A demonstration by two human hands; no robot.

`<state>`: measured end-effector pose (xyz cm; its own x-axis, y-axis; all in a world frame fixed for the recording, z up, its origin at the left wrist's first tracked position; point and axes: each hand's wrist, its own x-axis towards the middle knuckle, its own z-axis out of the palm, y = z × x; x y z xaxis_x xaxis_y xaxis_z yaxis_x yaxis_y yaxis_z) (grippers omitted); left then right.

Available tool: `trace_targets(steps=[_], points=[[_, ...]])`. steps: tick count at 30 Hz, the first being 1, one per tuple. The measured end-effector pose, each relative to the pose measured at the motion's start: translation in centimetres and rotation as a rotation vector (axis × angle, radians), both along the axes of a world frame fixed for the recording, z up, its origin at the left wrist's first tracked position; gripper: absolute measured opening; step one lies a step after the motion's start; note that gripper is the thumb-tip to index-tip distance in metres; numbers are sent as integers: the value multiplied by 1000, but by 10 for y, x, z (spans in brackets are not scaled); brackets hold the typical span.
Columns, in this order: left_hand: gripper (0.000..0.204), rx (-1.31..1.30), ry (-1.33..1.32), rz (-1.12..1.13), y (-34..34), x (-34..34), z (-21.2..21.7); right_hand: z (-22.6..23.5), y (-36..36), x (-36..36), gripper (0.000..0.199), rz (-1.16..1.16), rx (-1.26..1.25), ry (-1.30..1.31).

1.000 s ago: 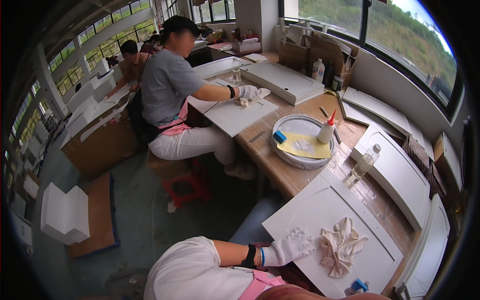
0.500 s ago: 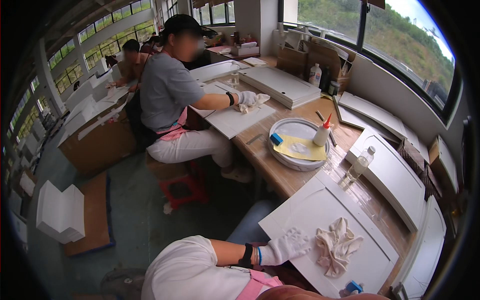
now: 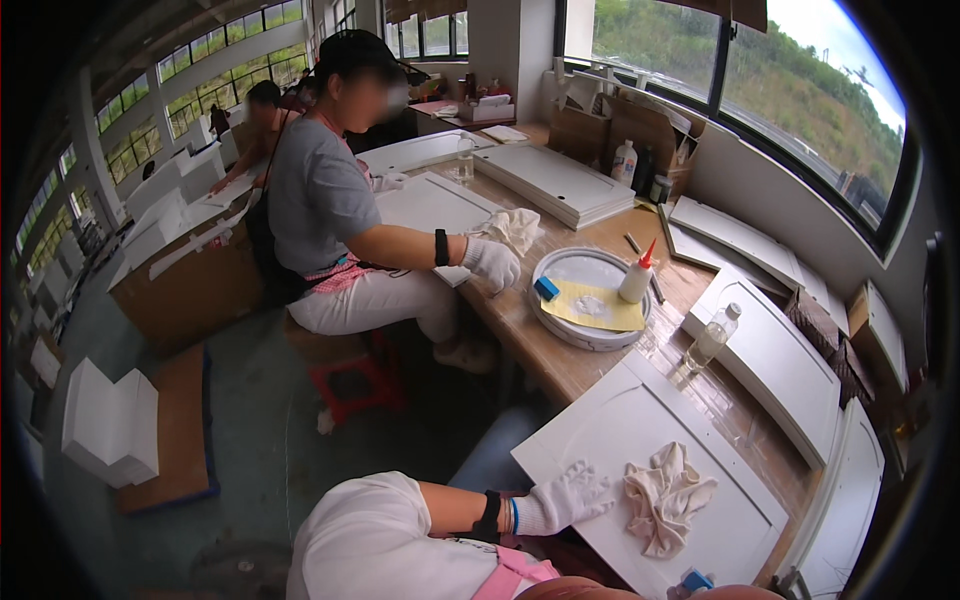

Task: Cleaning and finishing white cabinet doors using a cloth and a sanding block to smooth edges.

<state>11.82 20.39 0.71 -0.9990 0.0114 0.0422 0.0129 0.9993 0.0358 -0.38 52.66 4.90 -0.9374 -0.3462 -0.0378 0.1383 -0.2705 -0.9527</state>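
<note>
My left hand (image 3: 572,497), in a white knit glove with a dark band at the wrist, lies flat on a white panel (image 3: 590,420) near its left edge. Its fingers are stretched out and hold nothing. Beside the fingertips a crumpled cream cloth (image 3: 668,500) rests on the same panel. At the bottom edge of the picture my right hand (image 3: 680,590) is mostly cut off; its gloved fingers close around a small blue block (image 3: 697,579) at the panel's near end.
Beyond the panel stand a clear bottle (image 3: 712,338) and a round white lid (image 3: 545,318) carrying yellow sandpaper (image 3: 585,306), another blue block (image 3: 546,288) and a red-tipped glue bottle (image 3: 637,280). White panels (image 3: 775,360) lie along the right. A co-worker (image 3: 325,190) sits at far left.
My view has shifted slightly; my left hand stays on the panel. My right hand and blue block sit a little lower. The co-worker's gloved hand has left the cloth and moved nearer the table edge.
</note>
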Motion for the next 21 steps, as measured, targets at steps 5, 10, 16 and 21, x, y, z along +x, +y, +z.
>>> trace_targets(steps=[5, 10, 16, 21], points=[[54, 8, 67, -3, -1, 3, -6, 8, -4, 3, 45, -33, 14, -33], [53, 7, 39, -23, -4, -2, 2, 23, -10, 0, 37, -82, 18, -42], [53, 29, 10, -24, -4, -4, 0, 48, -19, 8, 29, -116, 47, -123], [53, 10, -29, -43, -1, 0, 6, 13, -2, -6, 30, -184, -15, -173]])
